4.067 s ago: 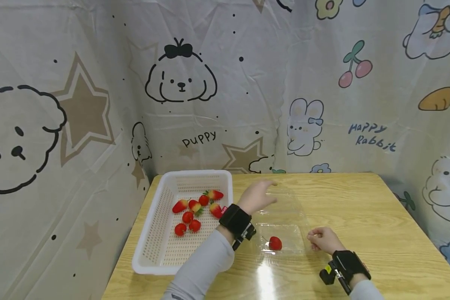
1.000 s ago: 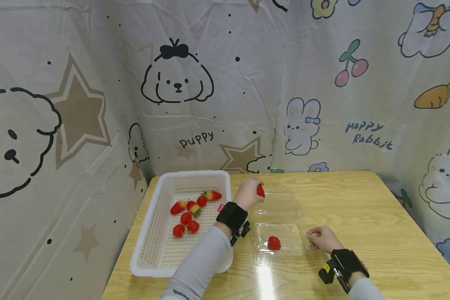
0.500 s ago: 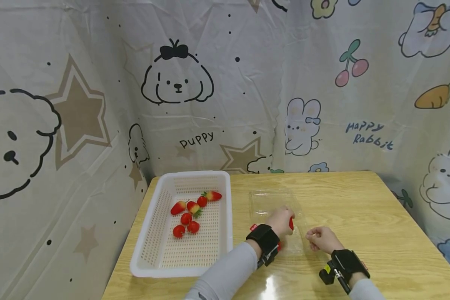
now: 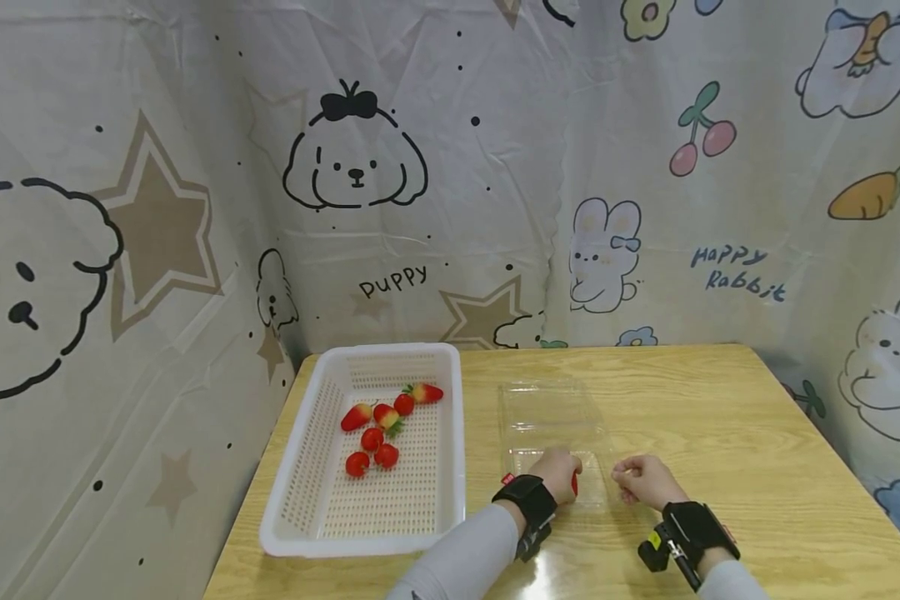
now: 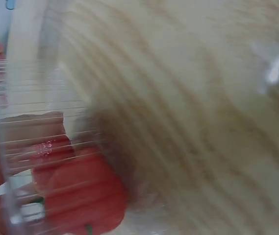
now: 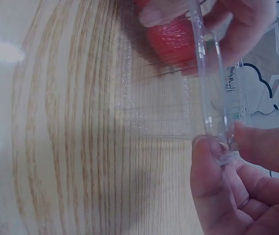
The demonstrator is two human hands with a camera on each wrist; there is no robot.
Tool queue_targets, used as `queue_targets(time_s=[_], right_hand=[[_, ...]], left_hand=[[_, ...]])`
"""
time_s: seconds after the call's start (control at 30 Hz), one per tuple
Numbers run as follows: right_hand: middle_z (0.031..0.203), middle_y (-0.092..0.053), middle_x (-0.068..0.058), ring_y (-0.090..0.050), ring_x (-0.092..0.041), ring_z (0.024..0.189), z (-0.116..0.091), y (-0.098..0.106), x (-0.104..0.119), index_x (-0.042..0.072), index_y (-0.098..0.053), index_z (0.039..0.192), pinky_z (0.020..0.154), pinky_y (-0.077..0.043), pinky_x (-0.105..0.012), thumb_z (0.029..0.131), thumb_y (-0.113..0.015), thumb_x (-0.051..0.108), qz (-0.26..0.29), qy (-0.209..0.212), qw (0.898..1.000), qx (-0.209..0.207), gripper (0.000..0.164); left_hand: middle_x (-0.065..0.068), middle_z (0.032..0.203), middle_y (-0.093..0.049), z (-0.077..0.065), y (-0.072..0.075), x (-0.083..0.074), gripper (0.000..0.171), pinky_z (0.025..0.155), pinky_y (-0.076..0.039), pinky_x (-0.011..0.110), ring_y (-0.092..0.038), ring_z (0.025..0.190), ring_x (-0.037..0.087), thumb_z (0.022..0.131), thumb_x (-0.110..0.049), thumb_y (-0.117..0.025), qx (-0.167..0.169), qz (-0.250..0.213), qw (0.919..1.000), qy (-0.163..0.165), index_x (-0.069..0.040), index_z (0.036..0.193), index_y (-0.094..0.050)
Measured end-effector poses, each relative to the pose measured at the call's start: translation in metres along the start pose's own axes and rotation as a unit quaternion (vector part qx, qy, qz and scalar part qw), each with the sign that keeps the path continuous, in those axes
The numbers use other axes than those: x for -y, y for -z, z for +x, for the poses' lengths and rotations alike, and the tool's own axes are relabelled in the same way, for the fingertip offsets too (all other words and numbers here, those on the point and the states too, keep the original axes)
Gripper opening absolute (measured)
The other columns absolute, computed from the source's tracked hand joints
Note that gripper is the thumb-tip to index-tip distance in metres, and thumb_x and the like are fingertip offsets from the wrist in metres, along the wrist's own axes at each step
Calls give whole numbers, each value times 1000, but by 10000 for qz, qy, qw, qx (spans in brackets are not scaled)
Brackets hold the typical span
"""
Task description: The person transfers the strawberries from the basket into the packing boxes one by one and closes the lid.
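My left hand (image 4: 557,471) is low inside the near half of an open clear plastic clamshell box (image 4: 547,406), gripping a red strawberry (image 4: 574,484). In the left wrist view, that strawberry (image 5: 51,152) shows through the clear wall, close beside a red cherry (image 5: 88,193). The head view has the cherry hidden by the left hand. With thumb and fingers, my right hand (image 6: 249,188) pinches the rim of the box at its right side. The same hand (image 4: 647,481) rests near the table in the head view.
A white perforated plastic basket (image 4: 294,467) stands left of the box. Inside lie several strawberries (image 4: 356,417) and several cherries (image 4: 372,438). The wooden table (image 4: 690,392) backs onto a printed cloth (image 4: 450,208).
The left hand has brought the strawberry from the basket side, over the raised lid, and down into the near half of the box. One strawberry has left the basket. The right hand stays put.
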State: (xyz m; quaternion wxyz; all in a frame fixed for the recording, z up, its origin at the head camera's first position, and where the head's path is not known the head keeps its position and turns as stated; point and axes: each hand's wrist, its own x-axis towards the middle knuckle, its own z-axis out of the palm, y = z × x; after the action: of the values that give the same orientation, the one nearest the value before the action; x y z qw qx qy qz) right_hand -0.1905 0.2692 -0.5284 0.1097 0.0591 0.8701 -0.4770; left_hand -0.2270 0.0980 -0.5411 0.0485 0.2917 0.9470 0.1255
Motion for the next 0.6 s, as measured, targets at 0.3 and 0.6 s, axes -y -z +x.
queue_targets(time_s=[0.3,0.6], right_hand=[[60,-54,-6,-53,-15,52,0,0,-1,-13,-55,94,52,-49,-33,87,-55,0,1,-75,10000,-3,15],[59,-54,-5,-53,-15,52,-1,-1,0,-13,-56,93,52,-49,-34,87,-55,0,-19,0,10000,-3,15]], left_hand=[[-4,82,-56,-1,-11,3,28,58,-40,18,-54,70,12,64,-11,-74,-167,-125,9998,51,-16,91,-68],[-5,88,-56,1,-5,4,49,57,-40,18,-52,69,10,61,-11,-76,176,-189,9996,138,-20,108,-65]])
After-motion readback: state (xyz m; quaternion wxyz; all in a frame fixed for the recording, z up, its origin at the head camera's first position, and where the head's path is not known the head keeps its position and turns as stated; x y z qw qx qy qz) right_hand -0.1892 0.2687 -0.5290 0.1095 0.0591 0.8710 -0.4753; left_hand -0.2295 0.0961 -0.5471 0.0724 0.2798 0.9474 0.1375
